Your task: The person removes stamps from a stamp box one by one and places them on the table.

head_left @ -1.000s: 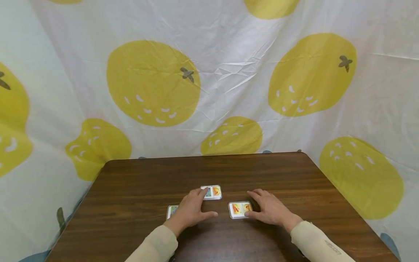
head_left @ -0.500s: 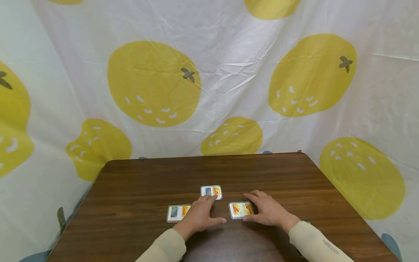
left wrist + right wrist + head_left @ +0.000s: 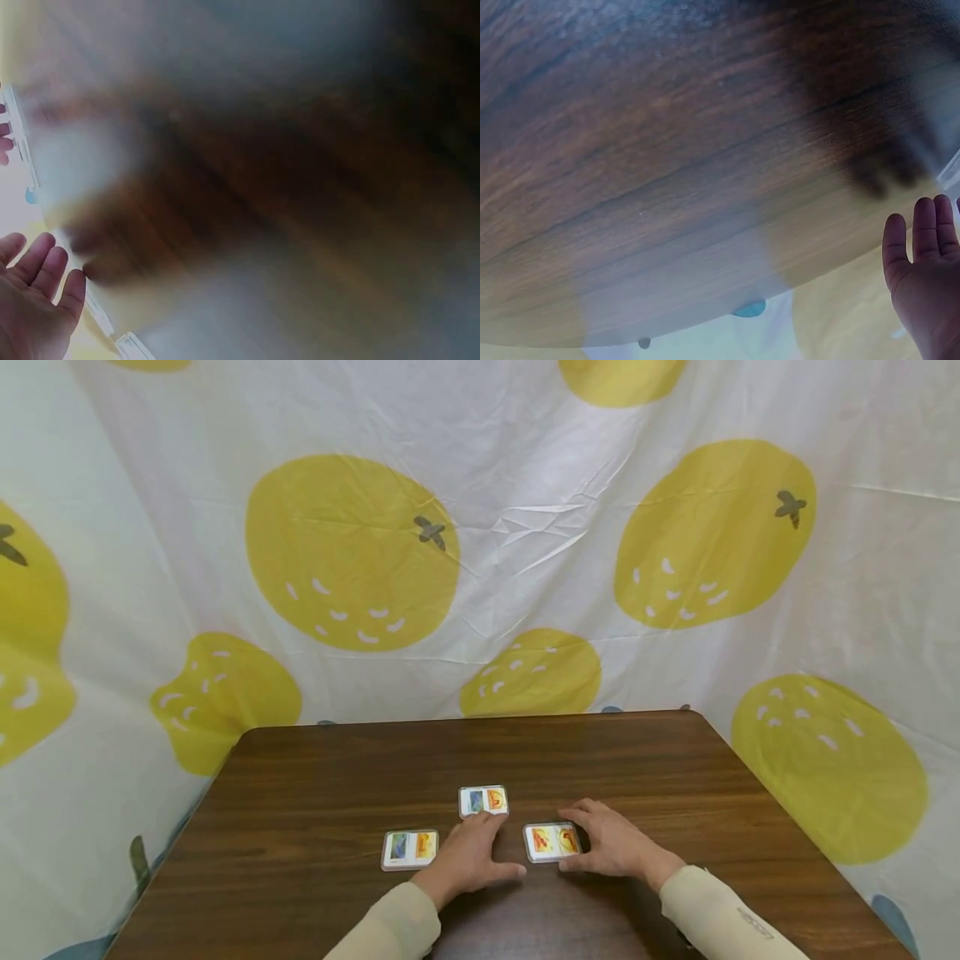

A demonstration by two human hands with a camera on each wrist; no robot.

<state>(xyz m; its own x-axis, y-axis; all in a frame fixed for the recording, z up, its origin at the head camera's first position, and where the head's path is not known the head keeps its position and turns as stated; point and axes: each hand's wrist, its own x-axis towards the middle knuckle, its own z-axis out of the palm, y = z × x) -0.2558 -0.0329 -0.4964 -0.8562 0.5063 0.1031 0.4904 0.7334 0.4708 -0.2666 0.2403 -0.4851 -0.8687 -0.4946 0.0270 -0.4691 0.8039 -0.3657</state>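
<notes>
Three flat rectangular cards with clear borders lie on the wooden table in the head view. The left card (image 3: 409, 850) shows a blue-green picture and an orange one. My left hand (image 3: 471, 857) is over the table between it and the right card, thumb stretched to the right. Its fingertips overlap the near edge of the upper card (image 3: 483, 799); contact cannot be made out. My right hand (image 3: 615, 843) has its fingers and thumb spread around the right end of the right card (image 3: 549, 842). In the right wrist view, the fingers (image 3: 924, 229) look straight.
The dark brown table (image 3: 315, 777) has rounded far corners. Behind it hangs a white cloth (image 3: 525, 535) printed with large yellow fruit, which also runs down both sides. The left wrist view is mostly a blurred tabletop with reflections.
My left hand has shifted right and slightly toward the person, uncovering the left card and most of the upper one. My right hand has barely moved; its thumb has come slightly off the right card.
</notes>
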